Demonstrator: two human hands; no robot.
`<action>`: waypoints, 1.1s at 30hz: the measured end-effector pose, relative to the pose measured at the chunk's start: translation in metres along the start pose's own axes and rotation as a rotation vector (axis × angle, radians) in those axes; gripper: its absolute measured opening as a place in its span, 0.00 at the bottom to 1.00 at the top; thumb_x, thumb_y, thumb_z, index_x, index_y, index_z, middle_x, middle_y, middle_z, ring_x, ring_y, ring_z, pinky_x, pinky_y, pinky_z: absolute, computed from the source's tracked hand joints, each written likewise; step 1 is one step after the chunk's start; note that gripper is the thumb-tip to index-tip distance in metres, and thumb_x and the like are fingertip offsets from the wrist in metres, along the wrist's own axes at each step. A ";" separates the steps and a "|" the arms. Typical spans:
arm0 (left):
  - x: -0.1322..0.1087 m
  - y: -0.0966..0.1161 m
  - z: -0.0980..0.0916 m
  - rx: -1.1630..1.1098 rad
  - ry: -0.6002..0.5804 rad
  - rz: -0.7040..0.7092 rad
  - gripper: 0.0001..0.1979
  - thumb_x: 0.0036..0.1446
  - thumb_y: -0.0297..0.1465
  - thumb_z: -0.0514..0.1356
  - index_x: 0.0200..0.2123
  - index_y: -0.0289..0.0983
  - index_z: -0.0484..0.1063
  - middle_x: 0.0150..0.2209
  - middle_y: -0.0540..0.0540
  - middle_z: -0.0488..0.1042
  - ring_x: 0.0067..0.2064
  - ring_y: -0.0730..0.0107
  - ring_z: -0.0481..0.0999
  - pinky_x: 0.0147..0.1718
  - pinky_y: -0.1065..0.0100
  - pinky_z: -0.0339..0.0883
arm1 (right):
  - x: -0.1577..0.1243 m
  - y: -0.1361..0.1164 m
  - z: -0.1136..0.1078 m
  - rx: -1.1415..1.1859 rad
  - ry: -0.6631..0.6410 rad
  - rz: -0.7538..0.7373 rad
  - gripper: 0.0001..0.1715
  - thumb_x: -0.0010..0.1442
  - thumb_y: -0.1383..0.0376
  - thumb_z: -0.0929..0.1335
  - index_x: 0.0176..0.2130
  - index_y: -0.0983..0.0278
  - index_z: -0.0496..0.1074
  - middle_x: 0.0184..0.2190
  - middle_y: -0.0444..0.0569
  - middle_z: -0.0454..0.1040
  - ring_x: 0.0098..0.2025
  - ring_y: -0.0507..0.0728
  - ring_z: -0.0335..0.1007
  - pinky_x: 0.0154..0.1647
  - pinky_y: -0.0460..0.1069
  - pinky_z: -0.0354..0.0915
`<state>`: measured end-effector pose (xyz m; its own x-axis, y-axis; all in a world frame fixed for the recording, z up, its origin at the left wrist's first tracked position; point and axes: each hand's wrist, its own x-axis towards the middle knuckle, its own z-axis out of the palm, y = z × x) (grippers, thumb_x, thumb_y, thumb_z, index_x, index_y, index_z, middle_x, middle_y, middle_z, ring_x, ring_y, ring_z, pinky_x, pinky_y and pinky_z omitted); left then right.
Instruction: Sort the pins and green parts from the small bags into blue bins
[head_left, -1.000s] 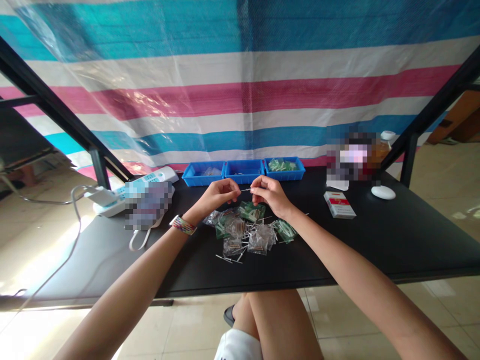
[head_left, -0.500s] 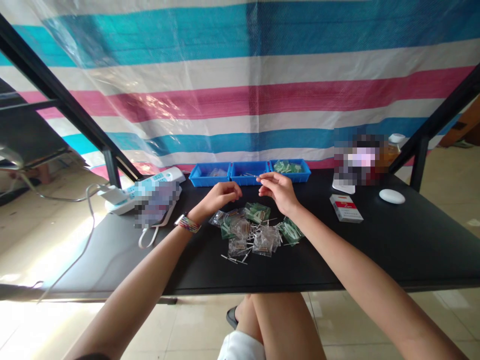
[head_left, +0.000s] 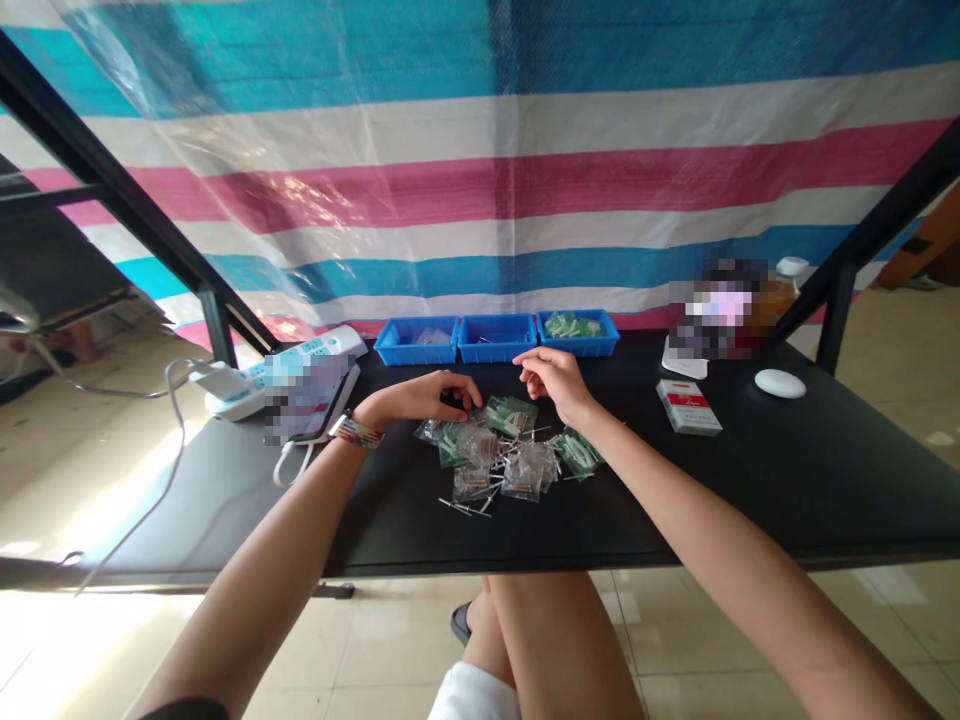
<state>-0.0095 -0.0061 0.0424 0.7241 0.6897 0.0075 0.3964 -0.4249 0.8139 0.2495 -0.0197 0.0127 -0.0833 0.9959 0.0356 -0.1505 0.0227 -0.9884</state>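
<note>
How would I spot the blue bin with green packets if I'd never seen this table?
Along the black table's far side, before the striped sheet, stands a row of three blue bins. It is the rightmost bin, just beyond the right hand. Green packets lie in it, while its neighbours show no green.

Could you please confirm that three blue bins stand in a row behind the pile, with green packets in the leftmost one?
Not quite: in the head view, the rightmost bin, not the leftmost bin, holds green packets. The three blue bins do stand in a row behind the pile.
</note>
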 end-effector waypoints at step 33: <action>0.013 0.005 0.030 -0.400 0.477 -0.066 0.27 0.64 0.51 0.62 0.22 0.36 0.74 0.21 0.46 0.72 0.24 0.70 0.71 0.27 0.68 0.66 | -0.017 0.001 0.015 -0.157 -0.124 -0.262 0.09 0.59 0.60 0.73 0.39 0.59 0.83 0.28 0.45 0.74 0.22 0.53 0.68 0.23 0.49 0.66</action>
<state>0.0193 -0.0173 0.0292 0.3373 0.9320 0.1329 0.1232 -0.1837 0.9752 0.2364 -0.0374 0.0137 -0.1828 0.9364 0.2997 -0.0296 0.2994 -0.9537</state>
